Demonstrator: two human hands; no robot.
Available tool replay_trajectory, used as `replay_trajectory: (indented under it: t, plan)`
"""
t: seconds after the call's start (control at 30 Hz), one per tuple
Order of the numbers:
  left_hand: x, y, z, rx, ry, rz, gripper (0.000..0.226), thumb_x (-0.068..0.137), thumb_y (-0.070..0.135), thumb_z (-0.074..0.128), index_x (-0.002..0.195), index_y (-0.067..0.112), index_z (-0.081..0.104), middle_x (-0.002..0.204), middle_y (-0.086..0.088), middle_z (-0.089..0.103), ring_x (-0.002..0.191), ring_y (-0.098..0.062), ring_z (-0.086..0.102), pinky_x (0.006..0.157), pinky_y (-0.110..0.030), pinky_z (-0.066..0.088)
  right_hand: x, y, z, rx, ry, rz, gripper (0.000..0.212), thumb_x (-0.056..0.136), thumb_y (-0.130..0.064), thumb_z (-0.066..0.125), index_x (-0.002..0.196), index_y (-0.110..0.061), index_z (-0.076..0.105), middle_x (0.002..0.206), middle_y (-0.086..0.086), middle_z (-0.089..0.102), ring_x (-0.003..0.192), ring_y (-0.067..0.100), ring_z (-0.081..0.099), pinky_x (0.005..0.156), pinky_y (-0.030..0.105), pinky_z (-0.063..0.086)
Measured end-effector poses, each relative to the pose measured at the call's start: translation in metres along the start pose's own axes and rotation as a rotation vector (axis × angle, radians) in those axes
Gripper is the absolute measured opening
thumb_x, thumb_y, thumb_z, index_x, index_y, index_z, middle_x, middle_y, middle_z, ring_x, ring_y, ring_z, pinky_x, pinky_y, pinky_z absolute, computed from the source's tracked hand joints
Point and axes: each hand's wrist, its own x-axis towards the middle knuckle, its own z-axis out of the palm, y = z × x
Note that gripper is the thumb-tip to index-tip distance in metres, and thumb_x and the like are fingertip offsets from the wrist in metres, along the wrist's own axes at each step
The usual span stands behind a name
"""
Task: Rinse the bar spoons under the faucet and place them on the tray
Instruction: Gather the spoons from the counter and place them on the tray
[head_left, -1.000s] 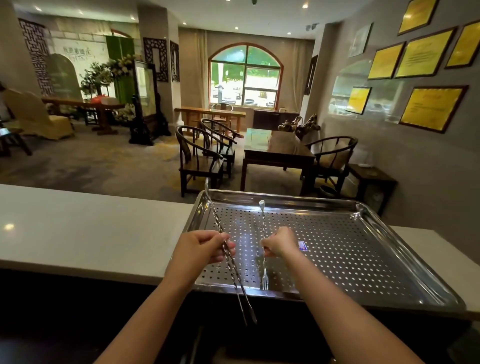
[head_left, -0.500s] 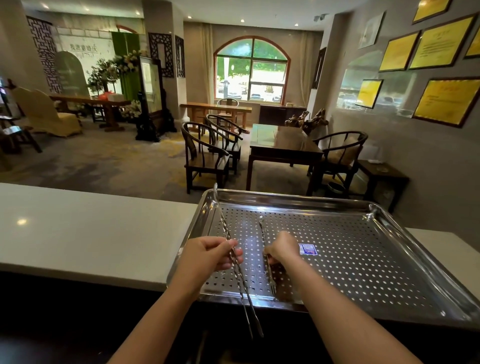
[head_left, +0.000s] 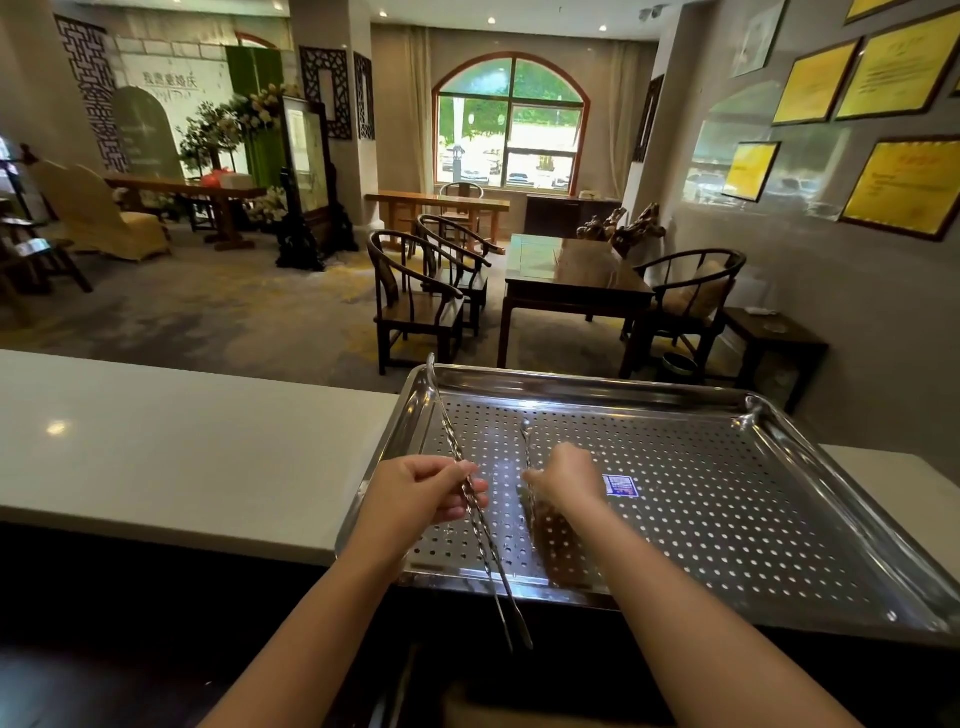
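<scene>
A perforated steel tray (head_left: 727, 499) lies on the white counter in front of me. My left hand (head_left: 415, 499) grips two long twisted bar spoons (head_left: 483, 525) by their middles; they slant from the tray's far left corner down past its near rim. My right hand (head_left: 566, 480) pinches a single bar spoon (head_left: 526, 441) low over the tray's left part, its small bowl end pointing away from me. That spoon looks to touch the tray floor, though its near end is hidden under my hand.
The white counter (head_left: 182, 452) stretches to the left of the tray. Below the near edge is a dark recess where no faucet shows. A blue sticker (head_left: 619, 486) sits on the tray floor. Chairs and tables stand in the room beyond.
My right hand has lowered its single spoon from upright to nearly flat on the tray. My left hand has kept its hold on the pair of spoons.
</scene>
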Motion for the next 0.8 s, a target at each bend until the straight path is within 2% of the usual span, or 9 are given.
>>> replay_trajectory:
  t: [0.07, 0.13, 0.23, 0.3, 0.4, 0.5, 0.6, 0.7, 0.8]
  plan:
    - [0.0, 0.0, 0.001, -0.008, 0.011, -0.001, 0.015, 0.085, 0.015, 0.062, 0.086, 0.003, 0.072, 0.075, -0.009, 0.076, 0.07, -0.019, 0.074, 0.055, -0.018, 0.057, -0.009, -0.004, -0.015, 0.028, 0.049, -0.057, 0.031, 0.084, -0.035, 0.062, 0.065, -0.011, 0.056, 0.067, 0.005, 0.06, 0.057, 0.019, 0.049, 0.058, 0.033, 0.047]
    - [0.001, -0.001, 0.004, -0.002, 0.011, 0.004, 0.016, 0.085, 0.016, 0.063, 0.086, 0.003, 0.072, 0.076, -0.009, 0.076, 0.07, -0.019, 0.074, 0.056, -0.017, 0.057, -0.026, -0.009, -0.035, 0.181, 0.012, -0.146, 0.035, 0.086, -0.037, 0.059, 0.065, -0.009, 0.059, 0.062, 0.002, 0.058, 0.052, 0.015, 0.047, 0.053, 0.028, 0.041]
    - [0.002, -0.001, 0.011, 0.012, 0.011, 0.003, 0.014, 0.084, 0.017, 0.064, 0.084, 0.007, 0.073, 0.074, -0.007, 0.076, 0.063, -0.013, 0.071, 0.055, -0.017, 0.056, -0.067, -0.016, -0.062, 0.54, -0.356, -0.272, 0.021, 0.086, -0.029, 0.062, 0.083, -0.01, 0.068, 0.072, 0.0, 0.069, 0.046, 0.004, 0.052, 0.043, 0.015, 0.04]
    - [0.003, 0.0, 0.017, 0.006, 0.027, 0.009, 0.012, 0.083, 0.017, 0.065, 0.08, 0.011, 0.074, 0.069, -0.004, 0.075, 0.057, -0.008, 0.067, 0.053, -0.015, 0.054, -0.09, -0.014, -0.07, 0.598, -0.485, -0.324, 0.013, 0.082, -0.026, 0.067, 0.087, -0.014, 0.07, 0.071, -0.002, 0.072, 0.047, 0.002, 0.055, 0.043, 0.012, 0.041]
    - [0.003, 0.0, 0.028, -0.03, 0.034, 0.017, 0.01, 0.083, 0.019, 0.065, 0.081, 0.014, 0.074, 0.072, -0.001, 0.077, 0.061, -0.008, 0.069, 0.053, -0.015, 0.053, -0.105, -0.004, -0.072, 0.686, -0.439, -0.282, 0.011, 0.077, -0.018, 0.072, 0.088, -0.016, 0.07, 0.072, 0.0, 0.074, 0.048, 0.005, 0.055, 0.047, 0.016, 0.041]
    - [-0.001, -0.001, 0.037, -0.068, 0.023, 0.031, 0.011, 0.084, 0.02, 0.065, 0.084, 0.015, 0.074, 0.077, -0.001, 0.077, 0.069, -0.01, 0.072, 0.056, -0.014, 0.053, -0.109, 0.005, -0.069, 0.769, -0.426, -0.238, 0.008, 0.077, -0.009, 0.071, 0.079, -0.016, 0.072, 0.067, 0.001, 0.074, 0.046, 0.007, 0.053, 0.046, 0.016, 0.04]
    - [-0.005, -0.001, 0.042, 0.023, 0.0, 0.093, 0.014, 0.084, 0.021, 0.064, 0.076, 0.019, 0.075, 0.078, 0.002, 0.077, 0.073, -0.008, 0.071, 0.063, -0.017, 0.055, -0.109, 0.012, -0.066, 0.802, -0.42, -0.201, 0.012, 0.077, -0.005, 0.07, 0.071, -0.016, 0.072, 0.063, -0.001, 0.072, 0.044, 0.006, 0.052, 0.048, 0.018, 0.042]
    - [-0.006, 0.0, 0.043, 0.094, 0.01, 0.109, 0.017, 0.086, 0.019, 0.062, 0.075, 0.017, 0.074, 0.078, 0.0, 0.075, 0.067, -0.007, 0.066, 0.059, -0.018, 0.053, -0.106, 0.018, -0.067, 0.828, -0.412, -0.177, 0.015, 0.075, -0.003, 0.071, 0.069, -0.017, 0.072, 0.061, -0.003, 0.07, 0.043, 0.005, 0.052, 0.045, 0.016, 0.043]
    - [-0.007, 0.003, 0.042, 0.028, 0.0, 0.084, 0.016, 0.087, 0.013, 0.06, 0.079, 0.014, 0.073, 0.061, 0.006, 0.069, 0.059, -0.005, 0.061, 0.055, -0.016, 0.052, -0.105, 0.022, -0.068, 0.881, -0.437, -0.173, 0.014, 0.074, -0.002, 0.072, 0.072, -0.015, 0.073, 0.059, -0.004, 0.069, 0.041, 0.004, 0.05, 0.043, 0.014, 0.042]
